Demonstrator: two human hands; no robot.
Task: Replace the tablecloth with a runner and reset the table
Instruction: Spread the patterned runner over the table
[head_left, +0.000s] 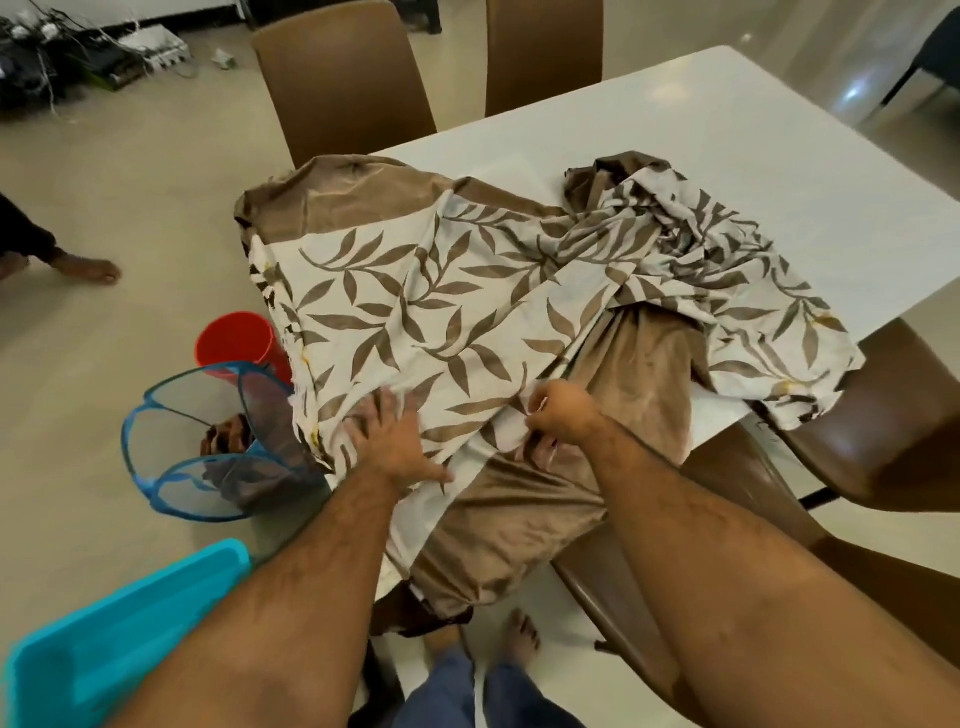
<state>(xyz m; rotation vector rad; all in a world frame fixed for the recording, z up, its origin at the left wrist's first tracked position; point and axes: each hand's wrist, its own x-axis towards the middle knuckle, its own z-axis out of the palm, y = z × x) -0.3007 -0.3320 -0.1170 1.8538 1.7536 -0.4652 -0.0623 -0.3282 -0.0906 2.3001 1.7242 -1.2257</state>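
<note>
Head-worn view, looking down, close over table (649, 130)

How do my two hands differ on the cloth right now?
The left hand lies flat with fingers spread, pressing the leaf-print tablecloth; the right hand is curled, pinching a fold. The left hand rests on the patterned part, the right where the print meets the plain brown part. Both touch the cloth at the near table edge.
</note>
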